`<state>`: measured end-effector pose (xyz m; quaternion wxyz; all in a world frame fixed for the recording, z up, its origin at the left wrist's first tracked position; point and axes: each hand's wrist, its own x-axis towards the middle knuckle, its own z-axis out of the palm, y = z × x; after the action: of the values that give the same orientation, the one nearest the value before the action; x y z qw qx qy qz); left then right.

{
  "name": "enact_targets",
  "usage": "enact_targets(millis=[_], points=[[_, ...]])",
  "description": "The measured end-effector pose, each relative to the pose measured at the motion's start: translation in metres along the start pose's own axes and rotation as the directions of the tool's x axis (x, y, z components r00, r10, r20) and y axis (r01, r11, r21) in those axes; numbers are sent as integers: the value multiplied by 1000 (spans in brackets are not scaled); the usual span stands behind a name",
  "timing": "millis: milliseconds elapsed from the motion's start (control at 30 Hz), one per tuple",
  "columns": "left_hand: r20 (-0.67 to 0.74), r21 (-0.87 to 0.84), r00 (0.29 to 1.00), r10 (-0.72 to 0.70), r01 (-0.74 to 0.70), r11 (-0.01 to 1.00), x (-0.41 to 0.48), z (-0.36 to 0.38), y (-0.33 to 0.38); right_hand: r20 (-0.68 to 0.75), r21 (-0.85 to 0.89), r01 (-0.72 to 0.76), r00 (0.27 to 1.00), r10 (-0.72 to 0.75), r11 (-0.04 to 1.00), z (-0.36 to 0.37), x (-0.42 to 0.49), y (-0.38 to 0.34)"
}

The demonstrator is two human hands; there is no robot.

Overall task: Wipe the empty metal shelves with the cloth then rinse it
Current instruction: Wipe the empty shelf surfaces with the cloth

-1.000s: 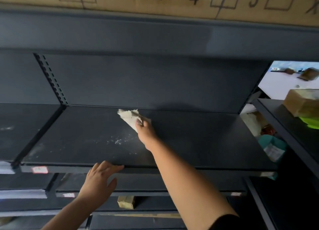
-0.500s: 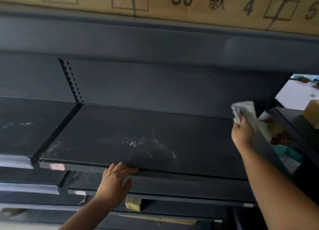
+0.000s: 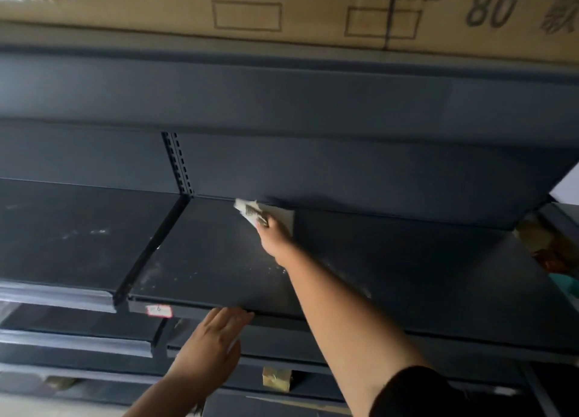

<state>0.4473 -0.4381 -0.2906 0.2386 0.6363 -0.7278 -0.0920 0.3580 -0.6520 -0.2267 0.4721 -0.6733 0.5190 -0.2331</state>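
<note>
A dark grey metal shelf point(image 3: 391, 260) runs across the view, dusty with pale specks near its front middle. My right hand point(image 3: 274, 233) reaches to the back of it and presses a pale crumpled cloth point(image 3: 250, 211) flat against the rear edge, where the shelf meets the back panel. My left hand point(image 3: 219, 338) rests with fingers spread on the shelf's front lip, holding nothing. A neighbouring shelf point(image 3: 72, 238) to the left shows light smears.
A slotted upright point(image 3: 178, 166) divides the two bays. A printed cardboard box point(image 3: 282, 6) sits on top. Lower shelves point(image 3: 78, 329) step out below, with a small box point(image 3: 275, 377) under them. Packaged goods point(image 3: 551, 253) lie at the right end.
My right hand swept the cloth from the shelf's right end back to the rear left-middle. The view shifted right. My left hand stayed on the front lip.
</note>
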Motion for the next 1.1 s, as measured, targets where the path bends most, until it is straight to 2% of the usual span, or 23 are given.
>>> enact_targets(millis=[33,100,233,300,367,400,433,467,500,533,600,667,767,900,967,1033,1067,1100], points=[[-5,18,1000,-7,7,1000,-2,-4,-6,-12,167,-58,998,61,984,8,-2,-14],[-22,60,1000,-19,21,998,-7,-12,-21,-100,375,-110,982,158,921,9,-10,-31],[-12,201,999,-37,39,979,-12,-35,-46,-315,602,-18,913,258,799,-52,-28,-18],[-12,254,998,-66,67,965,-13,-46,-58,-413,684,121,877,245,720,-105,-43,5],[-14,277,997,-81,82,957,-14,-55,-68,-584,624,263,783,215,736,-160,-71,28],[-12,287,996,-87,87,954,-14,-58,-72,-666,536,256,713,218,804,-184,-91,39],[-9,292,996,-91,89,952,-14,-61,-75,-739,406,174,639,211,897,-200,-109,51],[-4,293,996,-91,88,952,-15,-63,-77,-796,246,33,577,182,969,-212,-129,63],[2,290,996,-92,87,953,-16,-65,-80,-823,107,-125,545,158,986,-218,-147,77],[6,291,996,-93,88,953,-17,-66,-83,-826,8,-244,545,145,970,-218,-161,93],[4,310,996,-88,82,947,-19,-66,-88,-776,-157,-413,614,146,897,-198,-175,123],[-9,324,997,-76,75,943,-22,-68,-93,-707,-309,-488,692,146,816,-166,-169,142],[-22,317,997,-69,72,946,-26,-74,-102,-600,-557,-420,800,2,716,-99,-132,137],[-8,304,997,-78,77,949,-30,-81,-113,-444,-565,-218,894,-70,796,22,-83,61],[9,288,995,-100,93,953,-30,-82,-114,-369,-405,-123,929,-39,906,73,-70,17],[20,237,992,-121,113,965,-29,-82,-114,-291,14,-85,953,85,996,110,-61,-21],[20,204,992,-126,119,972,-29,-83,-114,-256,252,-80,955,146,964,120,-57,-36],[18,183,992,-122,117,976,-28,-83,-114,-234,469,-66,952,196,881,126,-52,-47]])
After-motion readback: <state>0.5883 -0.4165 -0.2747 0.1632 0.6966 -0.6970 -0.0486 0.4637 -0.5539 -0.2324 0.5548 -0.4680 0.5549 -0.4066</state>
